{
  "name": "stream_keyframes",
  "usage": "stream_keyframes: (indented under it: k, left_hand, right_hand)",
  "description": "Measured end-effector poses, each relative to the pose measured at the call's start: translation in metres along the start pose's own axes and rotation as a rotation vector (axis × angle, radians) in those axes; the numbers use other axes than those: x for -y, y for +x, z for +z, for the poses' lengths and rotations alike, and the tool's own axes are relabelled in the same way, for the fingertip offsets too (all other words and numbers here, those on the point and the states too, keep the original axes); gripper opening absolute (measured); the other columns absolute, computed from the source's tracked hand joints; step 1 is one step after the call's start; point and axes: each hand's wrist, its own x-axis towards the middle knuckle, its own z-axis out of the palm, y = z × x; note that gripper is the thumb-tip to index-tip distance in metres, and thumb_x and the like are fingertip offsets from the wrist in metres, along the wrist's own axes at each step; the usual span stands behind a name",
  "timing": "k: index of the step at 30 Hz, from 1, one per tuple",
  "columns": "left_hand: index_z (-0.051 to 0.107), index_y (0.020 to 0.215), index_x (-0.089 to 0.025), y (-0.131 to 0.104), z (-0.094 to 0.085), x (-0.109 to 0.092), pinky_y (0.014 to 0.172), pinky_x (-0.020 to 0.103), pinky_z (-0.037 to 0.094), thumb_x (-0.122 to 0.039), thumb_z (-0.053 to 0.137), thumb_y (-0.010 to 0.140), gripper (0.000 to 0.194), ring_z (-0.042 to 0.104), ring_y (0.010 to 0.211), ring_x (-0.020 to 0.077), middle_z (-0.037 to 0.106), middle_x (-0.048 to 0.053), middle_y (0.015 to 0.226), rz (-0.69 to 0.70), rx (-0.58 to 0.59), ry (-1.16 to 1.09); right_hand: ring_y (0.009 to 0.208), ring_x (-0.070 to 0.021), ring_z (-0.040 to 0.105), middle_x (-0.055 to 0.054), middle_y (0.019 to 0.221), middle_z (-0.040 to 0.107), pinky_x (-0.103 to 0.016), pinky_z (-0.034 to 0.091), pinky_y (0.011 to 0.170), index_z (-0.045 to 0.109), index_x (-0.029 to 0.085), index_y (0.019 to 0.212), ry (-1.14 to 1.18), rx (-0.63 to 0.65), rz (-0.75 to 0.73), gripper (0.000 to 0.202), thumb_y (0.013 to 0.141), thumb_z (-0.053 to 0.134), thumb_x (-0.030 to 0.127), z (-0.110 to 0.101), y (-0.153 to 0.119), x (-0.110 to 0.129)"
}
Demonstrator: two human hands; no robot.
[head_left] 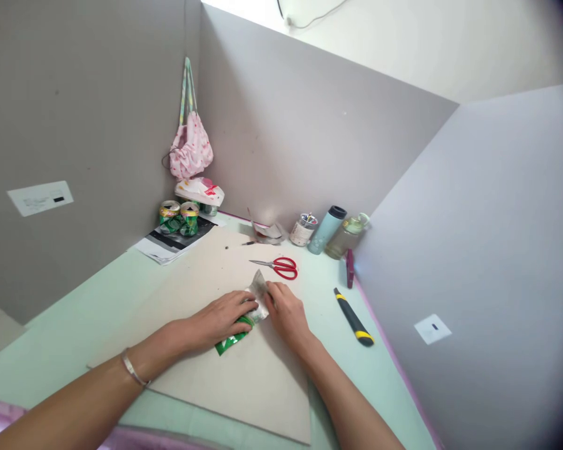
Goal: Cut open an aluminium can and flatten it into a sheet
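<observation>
A strip of cut aluminium can (232, 344), green on one face and silver on the other, lies on the pale board (225, 387). My left hand (228, 315) presses on it, fingers curled over its middle. My right hand (286, 309) grips its right edge near the upper end, with the fingertips partly hidden. The strip's upper end sticks up, bent and silver. Just beyond my hands lie scissors with red handles (285, 268), their blades pointing left.
A black and yellow utility knife (354, 317) lies on the right. Green cans (189, 219), some crumpled, stand on papers (162, 247) at the back left. Metal scraps (268, 233), a tin of small items (303, 230), a blue tumbler (327, 230) and a bottle (346, 239) line the back partition.
</observation>
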Motion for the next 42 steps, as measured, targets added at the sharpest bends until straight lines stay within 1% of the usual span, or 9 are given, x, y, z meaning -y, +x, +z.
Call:
stream_keyframes:
  k: [4, 8, 15, 19, 22, 27, 30, 36, 42]
  left_hand:
    - [0.051, 0.143, -0.022, -0.001, 0.001, 0.002, 0.113, 0.044, 0.04, -0.04, 0.068, 0.091, 0.057, 0.046, 0.138, 0.0325, 0.049, 0.014, 0.15, -0.006, 0.043, 0.03]
    - [0.045, 0.148, -0.023, 0.0, 0.003, 0.001, 0.117, 0.047, 0.034, -0.048, 0.07, 0.088, 0.069, 0.038, 0.144, 0.0339, 0.039, 0.015, 0.158, -0.015, 0.056, 0.07]
    - [0.049, 0.142, -0.019, 0.0, 0.001, -0.003, 0.115, 0.047, 0.033, -0.044, 0.059, 0.096, 0.054, 0.041, 0.142, 0.0316, 0.045, 0.017, 0.153, -0.082, 0.029, 0.136]
    - [0.047, 0.144, -0.022, 0.0, 0.002, 0.003, 0.115, 0.048, 0.031, -0.029, 0.044, 0.102, 0.043, 0.04, 0.142, 0.0282, 0.045, 0.013, 0.154, -0.108, 0.01, 0.142]
    - [0.046, 0.145, -0.022, -0.001, 0.002, 0.011, 0.116, 0.045, 0.03, -0.025, 0.047, 0.099, 0.046, 0.039, 0.143, 0.0266, 0.044, 0.012, 0.155, -0.109, 0.012, 0.122]
    - [0.049, 0.143, -0.025, -0.001, 0.0, 0.027, 0.114, 0.042, 0.033, -0.028, 0.046, 0.1, 0.043, 0.041, 0.141, 0.0246, 0.047, 0.009, 0.154, -0.119, -0.002, 0.055]
    - [0.051, 0.141, -0.028, 0.0, -0.002, 0.031, 0.114, 0.044, 0.034, -0.03, 0.049, 0.1, 0.042, 0.042, 0.139, 0.0254, 0.048, 0.008, 0.152, -0.127, -0.021, 0.015]
    - [0.057, 0.133, -0.02, 0.002, -0.009, 0.027, 0.11, 0.058, 0.037, -0.035, 0.06, 0.097, 0.039, 0.048, 0.134, 0.0311, 0.052, 0.011, 0.144, -0.16, -0.064, -0.104]
    - [0.06, 0.127, -0.019, -0.004, -0.035, 0.025, 0.105, 0.048, 0.044, -0.044, 0.047, 0.103, 0.037, 0.057, 0.122, 0.0257, 0.061, 0.01, 0.133, -0.199, -0.011, -0.343]
  right_hand:
    - [0.1, -0.0262, 0.066, -0.016, 0.112, 0.069, -0.038, 0.057, 0.082, 0.059, 0.014, 0.128, -0.104, -0.064, -0.026, 0.032, 0.098, 0.046, 0.016, -0.002, 0.002, -0.012]
    - [0.121, -0.0298, 0.06, -0.019, 0.129, 0.065, -0.044, 0.053, 0.099, 0.056, 0.01, 0.134, -0.153, -0.051, -0.176, 0.038, 0.097, 0.048, 0.013, 0.001, 0.003, -0.006]
    - [0.126, -0.0341, 0.056, -0.022, 0.129, 0.066, -0.059, 0.043, 0.107, 0.061, 0.01, 0.126, -0.18, -0.074, -0.341, 0.03, 0.097, 0.052, 0.014, -0.013, 0.005, 0.021]
    - [0.107, -0.0252, 0.064, -0.015, 0.117, 0.071, -0.043, 0.052, 0.095, 0.062, 0.015, 0.116, -0.132, -0.007, -0.432, 0.022, 0.097, 0.051, 0.011, -0.029, 0.004, 0.035]
    - [0.093, -0.02, 0.066, -0.011, 0.107, 0.072, -0.033, 0.055, 0.081, 0.063, 0.017, 0.106, -0.093, 0.105, -0.539, 0.02, 0.096, 0.049, 0.006, -0.03, -0.002, 0.049]
    - [0.113, -0.0242, 0.061, -0.013, 0.113, 0.068, -0.038, 0.051, 0.095, 0.06, 0.015, 0.115, -0.177, 0.319, -0.652, 0.021, 0.098, 0.05, 0.008, -0.024, -0.008, 0.07]
    - [0.113, -0.0253, 0.062, -0.013, 0.112, 0.069, -0.039, 0.05, 0.098, 0.059, 0.013, 0.119, -0.207, 0.315, -0.685, 0.024, 0.1, 0.045, 0.006, -0.019, -0.009, 0.072]
    - [0.082, -0.019, 0.067, -0.006, 0.088, 0.071, -0.029, 0.055, 0.077, 0.062, 0.019, 0.115, 0.005, 0.206, -0.529, 0.024, 0.101, 0.044, 0.01, -0.002, -0.012, 0.059]
    - [0.073, -0.0155, 0.068, -0.005, 0.089, 0.072, -0.023, 0.053, 0.066, 0.064, 0.019, 0.106, 0.157, 0.072, -0.125, 0.027, 0.095, 0.041, 0.01, 0.0, -0.009, 0.045]
